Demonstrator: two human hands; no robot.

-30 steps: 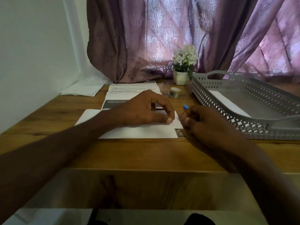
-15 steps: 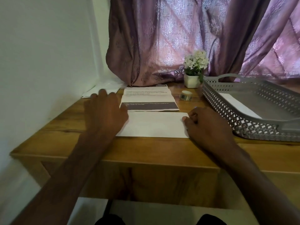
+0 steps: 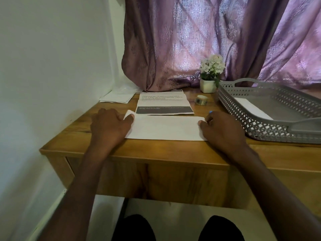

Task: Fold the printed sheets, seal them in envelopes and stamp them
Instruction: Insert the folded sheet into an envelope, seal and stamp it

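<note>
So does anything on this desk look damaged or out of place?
Only slightly: the printed sheet behind the envelope has a ragged, uneven near edge, as if torn or creased. Everything else looks tidy.

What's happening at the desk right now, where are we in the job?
A person holds a white envelope flat on the wooden desk, the left hand pinching its left end and the right hand pinching its right end. Behind it lies a folded printed sheet, with a stamp roll to its right. The grey tray at the right already holds one white envelope. Spare papers sit in the far left corner.
</note>
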